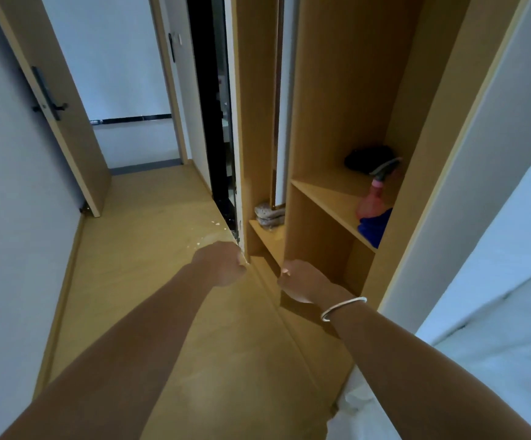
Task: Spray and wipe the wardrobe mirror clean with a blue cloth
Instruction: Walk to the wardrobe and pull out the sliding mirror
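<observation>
Status: preparatory stage only. The spray bottle [373, 198] and the blue cloth [373, 228] both lie untouched on a shelf [330, 198] inside the open wardrobe, the bottle leaning against the right inner wall with the cloth bunched just beneath and beside it. No spraying or wiping appears to have begun; the whole of the cleaning is judged outstanding.

Left hand [221, 263]: fingers curled at the bottom corner of the wardrobe door [235, 154], which stands edge-on to the camera. The grip seems to be clamped on the door's edge, though the fingertips are hidden behind it, so this is a reading rather than a certainty.

Right hand [300, 281]: fingers curled loosely, low in front of the wardrobe, well short of the shelf, holding nothing visible.

Mirror [222, 138]: presumed to be the dark, glossy face of the door, seen at a very steep angle. Its condition cannot be assessed from here; no streaks or spray are discernible.

Other: folded grey cloths [268, 214] on a lower inner shelf; pale flecks on the floor [137, 249] near the door's foot.
</observation>
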The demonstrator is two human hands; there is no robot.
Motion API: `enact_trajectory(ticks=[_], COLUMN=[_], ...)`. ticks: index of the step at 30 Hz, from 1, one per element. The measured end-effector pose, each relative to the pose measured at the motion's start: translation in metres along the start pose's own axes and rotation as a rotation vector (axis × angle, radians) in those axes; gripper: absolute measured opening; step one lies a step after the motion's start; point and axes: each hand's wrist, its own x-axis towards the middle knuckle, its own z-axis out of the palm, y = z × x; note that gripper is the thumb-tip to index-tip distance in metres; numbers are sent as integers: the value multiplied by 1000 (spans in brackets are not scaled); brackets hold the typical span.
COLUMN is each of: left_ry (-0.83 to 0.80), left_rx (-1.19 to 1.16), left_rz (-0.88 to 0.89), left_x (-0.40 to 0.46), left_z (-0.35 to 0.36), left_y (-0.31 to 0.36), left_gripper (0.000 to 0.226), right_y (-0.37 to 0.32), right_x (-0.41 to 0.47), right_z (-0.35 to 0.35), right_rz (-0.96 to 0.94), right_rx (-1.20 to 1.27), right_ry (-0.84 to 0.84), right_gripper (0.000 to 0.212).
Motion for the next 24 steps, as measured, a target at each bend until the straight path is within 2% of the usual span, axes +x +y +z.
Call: enact_trajectory(ticks=[15,24], left_ry=[-57,-75], left_rx=[28,54], left_rz=[187,374], left_x=[183,302], left_z=[-19,-33], left_y=[17,-8], left_gripper=[26,28], right_y=[48,29], right_x=[128,224], right_z=[-60,-84], right_rz=[169,235], right_rx=[94,130], right_ry=[49,153], right_gripper=[45,37])
